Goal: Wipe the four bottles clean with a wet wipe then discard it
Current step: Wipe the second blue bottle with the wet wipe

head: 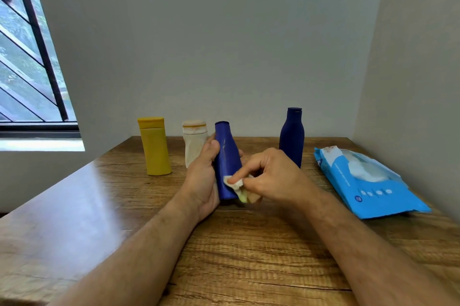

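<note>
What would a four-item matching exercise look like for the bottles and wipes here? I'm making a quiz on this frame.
Things:
1. yellow bottle
2. white bottle
3. held blue bottle
4. wipes pack

States:
A. lying flat at the table's right
B. gripped by the left hand
C. standing leftmost
D. standing partly behind the left hand

Pairs: 1-C, 2-D, 3-B, 4-A

A plain room in a home, by the look of it: a wooden table (236, 256) sits pushed into a corner of bare grey walls (211, 44). Left of the table, a barred window (29, 57) looks onto greenery outside.
</note>
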`<state>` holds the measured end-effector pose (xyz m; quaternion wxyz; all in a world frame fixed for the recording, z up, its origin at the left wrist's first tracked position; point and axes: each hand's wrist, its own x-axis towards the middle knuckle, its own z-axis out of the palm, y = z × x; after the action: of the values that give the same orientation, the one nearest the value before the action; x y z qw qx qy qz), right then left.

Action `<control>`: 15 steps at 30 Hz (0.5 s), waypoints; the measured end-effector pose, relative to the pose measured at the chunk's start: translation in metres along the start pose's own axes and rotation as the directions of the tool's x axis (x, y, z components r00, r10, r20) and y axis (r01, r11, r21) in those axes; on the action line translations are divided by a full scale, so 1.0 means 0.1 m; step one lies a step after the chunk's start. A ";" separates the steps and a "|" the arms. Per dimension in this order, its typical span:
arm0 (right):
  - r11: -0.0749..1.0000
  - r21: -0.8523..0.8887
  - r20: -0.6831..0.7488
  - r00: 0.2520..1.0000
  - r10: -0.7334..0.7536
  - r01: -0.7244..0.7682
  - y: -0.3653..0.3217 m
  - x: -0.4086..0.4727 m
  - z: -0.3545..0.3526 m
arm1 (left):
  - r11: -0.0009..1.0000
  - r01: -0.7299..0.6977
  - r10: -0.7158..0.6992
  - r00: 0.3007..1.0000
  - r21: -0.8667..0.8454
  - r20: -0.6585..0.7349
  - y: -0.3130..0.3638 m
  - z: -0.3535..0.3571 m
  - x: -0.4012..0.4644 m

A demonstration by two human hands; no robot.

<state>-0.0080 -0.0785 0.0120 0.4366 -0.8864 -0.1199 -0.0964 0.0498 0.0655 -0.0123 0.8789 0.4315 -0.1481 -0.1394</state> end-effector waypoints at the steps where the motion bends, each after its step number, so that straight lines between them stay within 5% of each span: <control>1: 1.000 -0.025 0.038 0.999 0.015 -0.014 0.00 0.00 0.00 | 1.000 -0.010 0.010 1.000 -0.007 -0.020 0.01 -0.01 0.01; 5: 0.999 -0.048 0.034 0.999 0.022 -0.020 0.00 0.00 0.02 | 0.999 -0.026 0.027 0.999 0.045 -0.035 0.00 -0.01 0.03; 11: 0.991 0.122 -0.298 0.954 -0.018 0.057 0.00 0.02 0.01 | 0.986 0.038 -0.054 0.994 0.162 0.098 -0.04 0.03 -0.02; 15: 0.979 0.155 -0.355 0.932 -0.067 0.130 -0.02 0.00 0.00 | 0.991 0.046 -0.065 0.986 0.130 0.150 -0.03 0.04 -0.05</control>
<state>-0.0083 -0.0777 0.0136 0.5222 -0.8060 -0.0931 -0.2626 0.0435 0.0621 -0.0132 0.8317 0.4779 -0.2120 -0.1872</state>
